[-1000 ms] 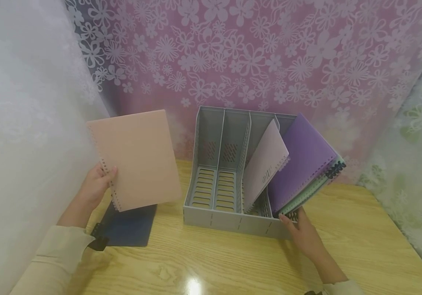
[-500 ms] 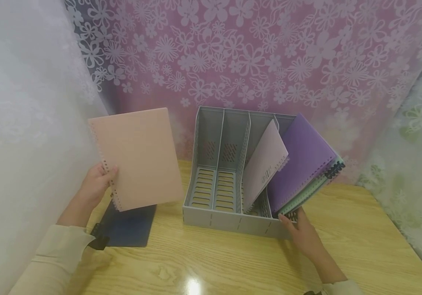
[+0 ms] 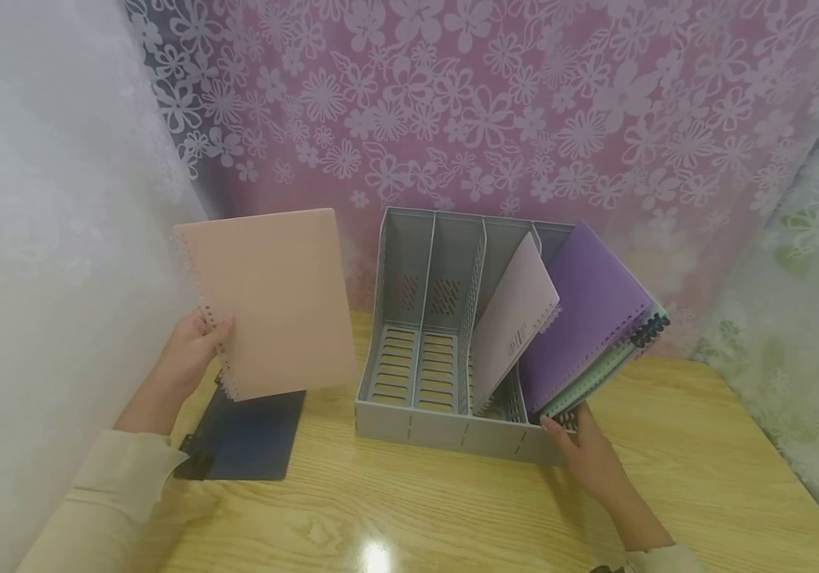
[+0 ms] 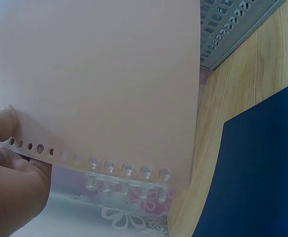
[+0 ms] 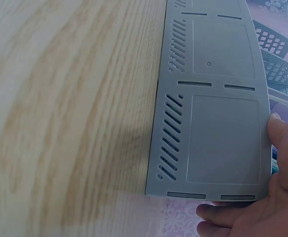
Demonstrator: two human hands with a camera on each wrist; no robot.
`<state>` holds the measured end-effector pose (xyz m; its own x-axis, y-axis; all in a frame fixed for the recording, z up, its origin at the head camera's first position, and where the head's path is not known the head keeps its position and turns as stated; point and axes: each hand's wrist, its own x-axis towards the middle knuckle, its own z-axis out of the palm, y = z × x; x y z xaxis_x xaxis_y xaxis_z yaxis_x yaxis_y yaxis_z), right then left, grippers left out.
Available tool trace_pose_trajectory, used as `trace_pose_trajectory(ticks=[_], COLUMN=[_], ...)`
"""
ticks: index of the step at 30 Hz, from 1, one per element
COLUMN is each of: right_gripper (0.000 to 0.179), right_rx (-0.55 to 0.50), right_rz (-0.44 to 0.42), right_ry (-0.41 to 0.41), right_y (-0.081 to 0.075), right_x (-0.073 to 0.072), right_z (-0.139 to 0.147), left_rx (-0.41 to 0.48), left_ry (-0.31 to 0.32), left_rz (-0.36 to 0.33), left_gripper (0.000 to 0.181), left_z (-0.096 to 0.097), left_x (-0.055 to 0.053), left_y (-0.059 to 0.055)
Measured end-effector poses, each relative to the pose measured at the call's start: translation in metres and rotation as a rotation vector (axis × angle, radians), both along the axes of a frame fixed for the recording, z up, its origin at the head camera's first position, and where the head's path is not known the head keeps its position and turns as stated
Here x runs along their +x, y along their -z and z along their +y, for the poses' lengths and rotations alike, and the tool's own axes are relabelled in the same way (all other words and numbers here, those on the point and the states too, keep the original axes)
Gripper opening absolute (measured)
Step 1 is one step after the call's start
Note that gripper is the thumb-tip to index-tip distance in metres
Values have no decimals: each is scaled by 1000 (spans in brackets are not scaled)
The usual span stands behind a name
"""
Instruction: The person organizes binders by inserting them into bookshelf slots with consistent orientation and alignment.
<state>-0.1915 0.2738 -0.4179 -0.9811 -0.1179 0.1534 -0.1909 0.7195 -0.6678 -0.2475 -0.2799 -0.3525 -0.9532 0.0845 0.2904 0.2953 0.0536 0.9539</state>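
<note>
My left hand (image 3: 190, 354) pinches a peach loose-leaf notebook (image 3: 280, 302) by its punched binding edge, thumb on the cover. The notebook is raised upright above a navy notebook (image 3: 255, 438) on the table. Clear plastic rings (image 4: 126, 177) run along its edge in the left wrist view. At the front right corner of a grey desk file organizer (image 3: 445, 434), my right hand (image 3: 595, 465) grips the wall, thumb over the rim. A pale pink notebook (image 3: 512, 318) leans in the third compartment. The rightmost compartment holds a purple notebook (image 3: 588, 298) against green ones (image 3: 595, 374).
The two left compartments (image 3: 416, 366) of the organizer show their slatted floors. A wooden table (image 3: 323, 517) carries everything. Flowered pink cloth (image 3: 416, 103) hangs close behind, and pale cloth (image 3: 58, 199) bounds the left side.
My left hand has moved slightly up and to the right with the peach notebook, uncovering a bit more of the navy one. The right hand and the organizer have stayed put.
</note>
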Motion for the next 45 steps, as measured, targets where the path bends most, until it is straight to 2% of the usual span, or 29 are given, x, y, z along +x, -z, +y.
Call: trace_pose_trajectory(ticks=[8, 13, 22, 30, 36, 41, 45], right_gripper=[80, 80, 78, 80, 83, 83, 84], right_rx=[3, -2, -12, 0, 9, 0, -15], right_rz=[-19, -12, -6, -50, -75, -76, -67], right_ry=[-2, -9, -11, 14, 29, 23, 20], right_y=[4, 7, 2, 3, 4, 1, -1], right_x=[-2, -4, -1, -1, -1, 1, 1], right_z=[3, 4, 1, 2, 2, 1, 0], left_rx=[-2, 18, 54, 26, -41, -32, -23], left_ry=[-23, -13, -9, -6, -7, 3, 3], left_rz=[-4, 6, 2, 19, 16, 34, 36], left_gripper=[14, 16, 13, 13, 22, 38, 32], left_z=[2, 4, 9, 17, 26, 35, 43], left_x=[-2, -2, -4, -10, -15, -19, -22], left_y=[-2, -4, -6, -7, -8, -10, -10])
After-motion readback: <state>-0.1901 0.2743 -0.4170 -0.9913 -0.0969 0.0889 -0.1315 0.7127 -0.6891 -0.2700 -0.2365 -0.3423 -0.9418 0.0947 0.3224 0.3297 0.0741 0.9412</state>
